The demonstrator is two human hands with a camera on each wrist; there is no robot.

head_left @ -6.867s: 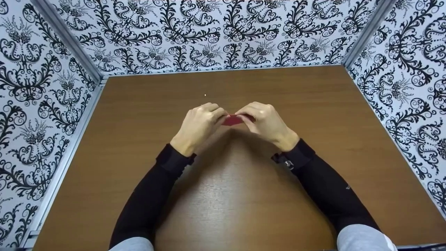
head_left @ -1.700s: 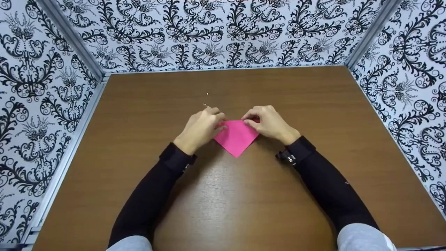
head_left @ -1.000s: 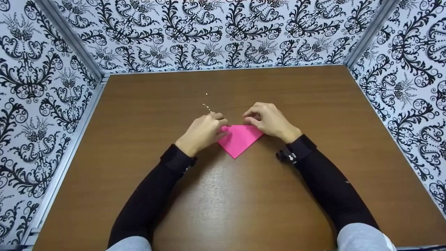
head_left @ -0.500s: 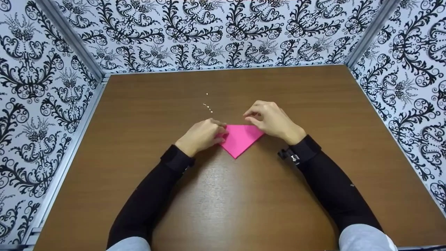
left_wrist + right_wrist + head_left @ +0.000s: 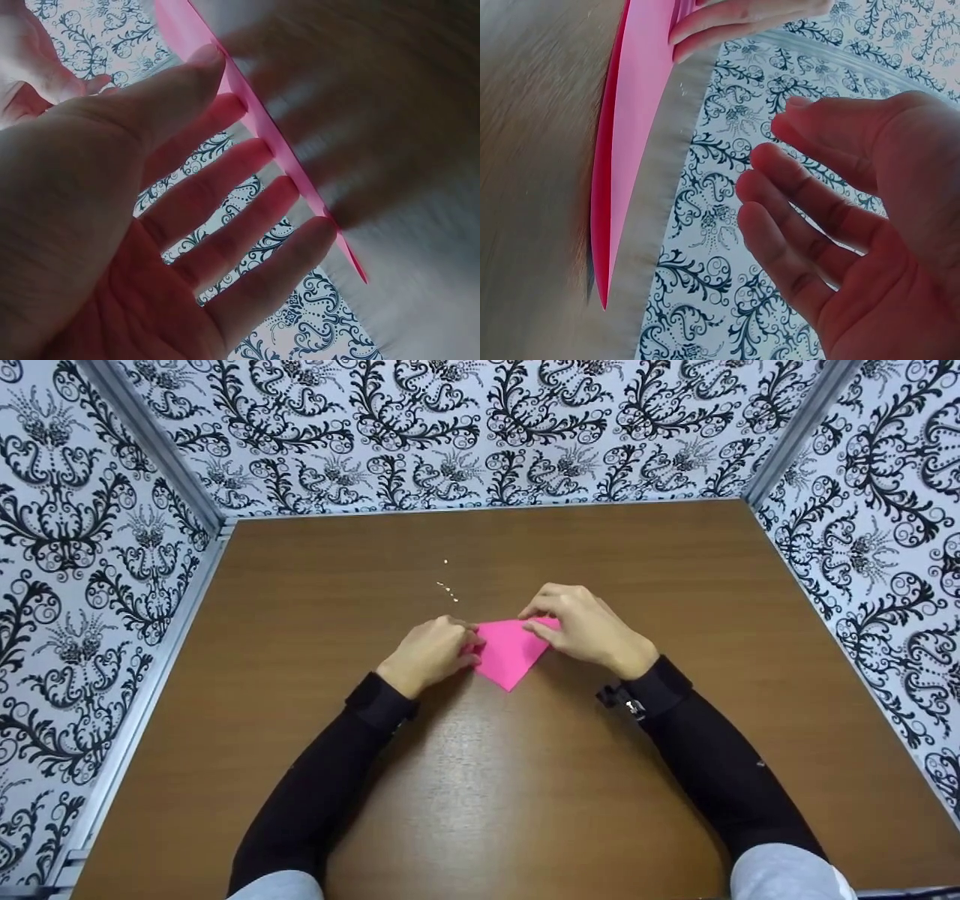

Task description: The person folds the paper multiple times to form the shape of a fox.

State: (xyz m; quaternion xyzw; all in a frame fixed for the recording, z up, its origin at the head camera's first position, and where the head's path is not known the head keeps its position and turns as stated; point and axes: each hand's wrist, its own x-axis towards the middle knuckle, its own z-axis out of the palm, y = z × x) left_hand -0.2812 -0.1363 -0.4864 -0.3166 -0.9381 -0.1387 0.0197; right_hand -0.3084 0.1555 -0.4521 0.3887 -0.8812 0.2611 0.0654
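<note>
A pink sheet of paper (image 5: pixel 510 652), folded into a triangle, lies in the middle of the table with one corner toward the person. My left hand (image 5: pixel 433 651) covers its left corner; in the left wrist view the straight fingers (image 5: pixel 244 225) and thumb rest against the pink paper (image 5: pixel 266 135). Over the paper's right corner is my right hand (image 5: pixel 589 630), whose thumb overlaps the sheet in the head view. The right wrist view has this hand (image 5: pixel 840 202) loosely curled, nothing between its fingers, beside the layered paper (image 5: pixel 634 112).
The brown wooden table (image 5: pixel 480 810) is bordered by walls with black-and-white scroll wallpaper (image 5: pixel 487 435) and grey metal posts. Several small white specks (image 5: pixel 448 589) show on the table beyond the left hand. Both wrists wear dark bands.
Earlier both hands pinched the paper together; later it lay as a triangle. Over the last half second its right corner has swung away from the person, and the right hand has come slightly nearer.
</note>
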